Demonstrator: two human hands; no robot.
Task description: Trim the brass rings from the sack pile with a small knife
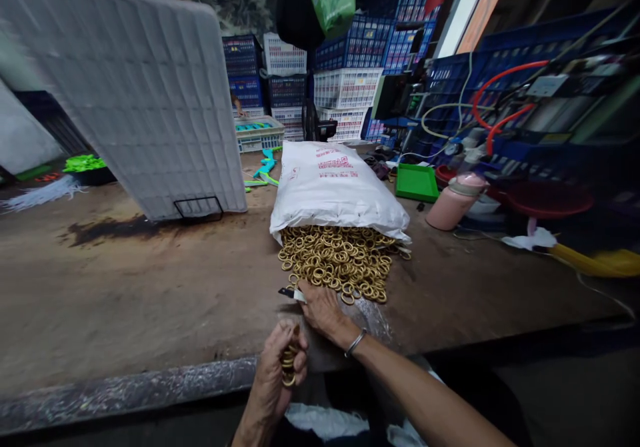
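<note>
Surface (125, 300): worn brown bench top with a scuffed metal front edge.
White sack (335, 187): lies mid-surface, red print on top, open mouth toward the front edge.
Brass rings (335, 260): heaped loose, spilling from the sack's mouth.
Small blade (293, 294): just in front of the sack, at the heap's left corner.
Clear film (370, 317): crumpled, in front of the sack, beyond the heap.
Quilted white panel (130, 94): left of the sack, propped upright on a black wire stand (199, 208).
Dark stain (110, 227): left of the sack, at the panel's foot.
Green tray (416, 182): just right of the sack.
Pink flask (455, 200): right of the sack, past the tray, tilted.
White rag (530, 239): further right of the sack.
</note>
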